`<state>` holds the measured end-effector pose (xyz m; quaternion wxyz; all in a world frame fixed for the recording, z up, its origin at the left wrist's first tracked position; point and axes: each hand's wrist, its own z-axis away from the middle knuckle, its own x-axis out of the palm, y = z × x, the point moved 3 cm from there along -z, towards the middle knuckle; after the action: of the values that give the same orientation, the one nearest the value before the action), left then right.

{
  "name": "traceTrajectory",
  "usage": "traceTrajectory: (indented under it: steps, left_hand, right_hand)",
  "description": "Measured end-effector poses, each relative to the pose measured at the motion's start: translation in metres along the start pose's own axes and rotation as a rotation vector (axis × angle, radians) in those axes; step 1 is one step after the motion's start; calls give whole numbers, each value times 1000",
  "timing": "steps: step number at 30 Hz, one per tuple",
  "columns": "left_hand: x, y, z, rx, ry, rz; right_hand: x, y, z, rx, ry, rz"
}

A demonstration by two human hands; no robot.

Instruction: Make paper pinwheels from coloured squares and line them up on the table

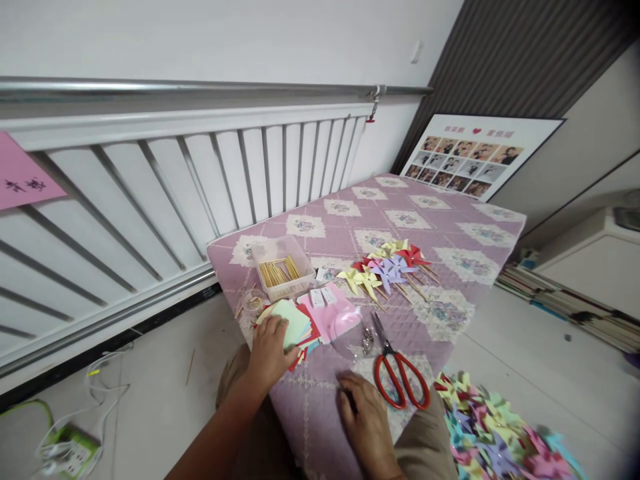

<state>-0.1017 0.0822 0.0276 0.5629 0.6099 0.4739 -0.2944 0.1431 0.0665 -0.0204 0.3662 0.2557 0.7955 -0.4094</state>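
Observation:
My left hand (270,347) lies on a stack of coloured paper squares (291,321), pale green on top, with red and other colours below. Its thumb is spread from the fingers, over the stack's near edge. My right hand (366,420) rests on the tablecloth with its fingers loosely curled; nothing shows in it, though its underside is hidden. Just right of it lie scissors (400,377) with red handles. Beyond the stack are a pink packet (327,310), a clear bag of small metal pieces (367,340) and a plastic box (284,290) of thin wooden sticks (280,270).
Several paper pinwheels (390,270) lie on the patterned tablecloth (405,220). More pinwheels (500,427) are heaped low at the right. A photo board (463,157) leans at the far end. A white radiator (280,167) runs along the left; a power strip (77,453) lies on the floor.

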Motion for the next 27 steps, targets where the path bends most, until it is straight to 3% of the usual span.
traceTrajectory:
  steps: [7, 27]
  left_hand:
    - [14, -3, 2, -60, -75, 8]
    - [17, -14, 1, -82, -40, 104]
  right_hand:
    - [-2, -3, -1, 1, 4, -7]
    - [-2, -3, 0, 3, -1, -5]
